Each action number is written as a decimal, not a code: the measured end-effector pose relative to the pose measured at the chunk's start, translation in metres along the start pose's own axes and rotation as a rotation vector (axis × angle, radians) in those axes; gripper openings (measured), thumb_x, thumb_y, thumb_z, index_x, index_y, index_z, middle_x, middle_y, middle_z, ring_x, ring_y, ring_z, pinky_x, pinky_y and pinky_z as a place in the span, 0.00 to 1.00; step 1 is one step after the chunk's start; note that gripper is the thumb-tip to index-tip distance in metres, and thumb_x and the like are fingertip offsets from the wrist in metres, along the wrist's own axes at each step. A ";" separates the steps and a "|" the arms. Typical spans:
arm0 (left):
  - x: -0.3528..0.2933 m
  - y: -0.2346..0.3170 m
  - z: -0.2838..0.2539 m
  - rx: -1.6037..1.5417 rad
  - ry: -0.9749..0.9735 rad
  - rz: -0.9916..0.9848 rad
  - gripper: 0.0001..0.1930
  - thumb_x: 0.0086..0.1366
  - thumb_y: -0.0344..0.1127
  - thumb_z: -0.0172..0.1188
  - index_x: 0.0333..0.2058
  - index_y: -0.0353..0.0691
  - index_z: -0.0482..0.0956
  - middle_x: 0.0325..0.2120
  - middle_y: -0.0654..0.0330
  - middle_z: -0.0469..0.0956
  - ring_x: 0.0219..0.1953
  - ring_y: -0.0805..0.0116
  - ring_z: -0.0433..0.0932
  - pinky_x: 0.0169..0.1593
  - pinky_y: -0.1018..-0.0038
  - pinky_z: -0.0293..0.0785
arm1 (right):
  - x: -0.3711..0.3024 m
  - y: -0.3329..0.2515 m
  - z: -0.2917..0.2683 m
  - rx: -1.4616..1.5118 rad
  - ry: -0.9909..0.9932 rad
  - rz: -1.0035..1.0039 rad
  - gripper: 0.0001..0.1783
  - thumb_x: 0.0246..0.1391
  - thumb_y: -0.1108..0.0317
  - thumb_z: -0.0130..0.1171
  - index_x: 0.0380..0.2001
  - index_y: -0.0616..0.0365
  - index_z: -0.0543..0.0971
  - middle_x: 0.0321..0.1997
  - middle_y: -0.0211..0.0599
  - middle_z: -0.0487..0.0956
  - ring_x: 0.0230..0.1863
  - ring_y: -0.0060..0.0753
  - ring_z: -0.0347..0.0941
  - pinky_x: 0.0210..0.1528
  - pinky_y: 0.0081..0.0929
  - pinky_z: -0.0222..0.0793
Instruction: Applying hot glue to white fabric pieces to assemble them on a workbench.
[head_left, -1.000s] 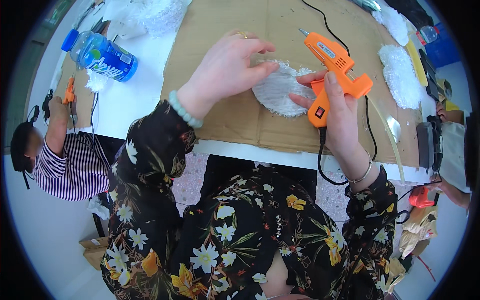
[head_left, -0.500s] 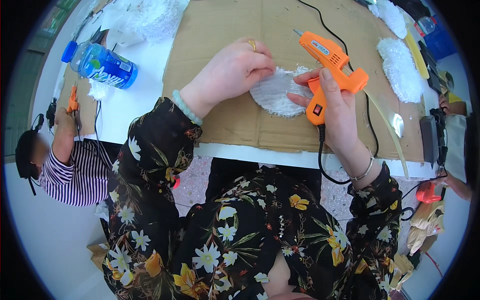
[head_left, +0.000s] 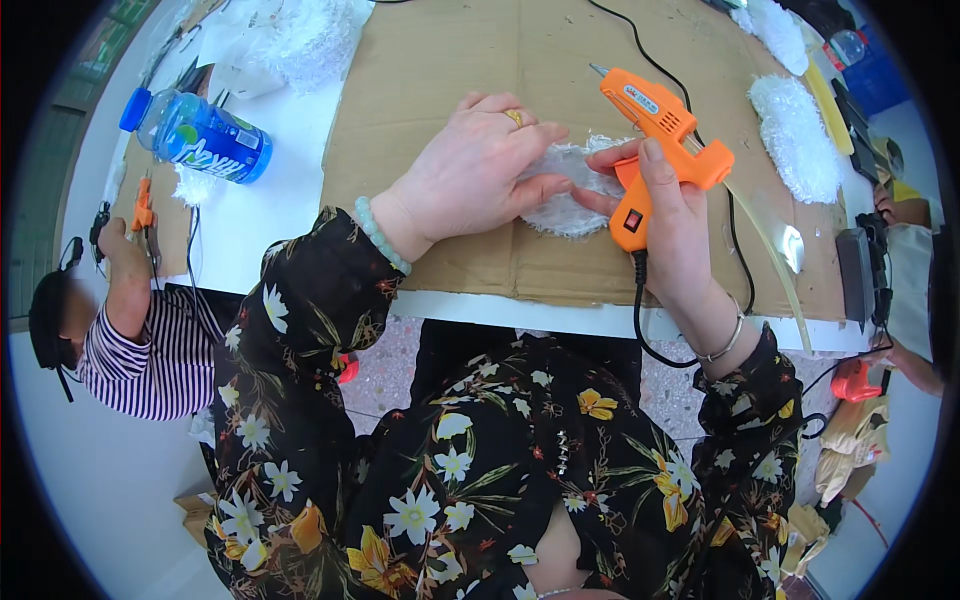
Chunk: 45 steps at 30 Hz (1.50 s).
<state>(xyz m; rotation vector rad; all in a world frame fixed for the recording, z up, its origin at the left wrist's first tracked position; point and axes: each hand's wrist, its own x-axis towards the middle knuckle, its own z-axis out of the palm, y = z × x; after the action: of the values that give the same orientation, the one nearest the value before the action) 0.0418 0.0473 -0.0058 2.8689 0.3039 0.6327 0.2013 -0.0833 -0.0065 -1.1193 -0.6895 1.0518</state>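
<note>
Holding orange glue gun [head_left: 655, 110] beside frayed white round piece [head_left: 570, 215]

From the head view: Grasps the glue gun in the right hand [head_left: 680, 220], with the grip wrapped around the handle and the nozzle pointing up and left, clear of the white piece. Extends 2 fingers of the same hand to the right edge of the white piece. Holds the left hand [head_left: 475, 170] at the opposite edge with the grip spread, thumb and index finger apart, white showing between them; cannot tell how the lower fingers meet the material. Has the white piece between the 2 hands, partly covered by them, above the cardboard sheet [head_left: 440, 270] on the white table [head_left: 500, 312]; cannot tell whether fully resting there.

Trails a black cord [head_left: 640, 320] from the gun's handle, and a long translucent stick [head_left: 780, 260] down the cardboard on the right. Wears a pale bead bracelet [head_left: 378, 238] on the left wrist and a thin bangle [head_left: 727, 340] on the right.

Shows a blue-labelled bottle [head_left: 212, 145] tipped over at left, near white shaggy material [head_left: 310, 45]. Shows a fluffy white piece [head_left: 795, 135] at right, beside a yellow strip [head_left: 830, 110]. Includes, at far left, a co-worker in a striped top [head_left: 150, 355], near another orange glue gun [head_left: 144, 205].
</note>
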 end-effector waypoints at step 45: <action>0.004 -0.001 0.013 -0.206 -0.028 -0.159 0.23 0.52 0.42 0.64 0.45 0.39 0.74 0.38 0.54 0.76 0.46 0.51 0.71 0.52 0.59 0.63 | -0.010 -0.062 -0.070 -0.988 -0.408 0.055 0.13 0.52 0.64 0.58 0.36 0.62 0.74 0.26 0.33 0.72 0.27 0.26 0.66 0.31 0.24 0.63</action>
<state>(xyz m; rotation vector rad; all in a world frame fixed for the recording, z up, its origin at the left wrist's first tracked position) 0.0514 0.0476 -0.0163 2.6237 0.4300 0.5586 0.2779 -0.1232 0.0300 -1.7739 -1.6151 0.9998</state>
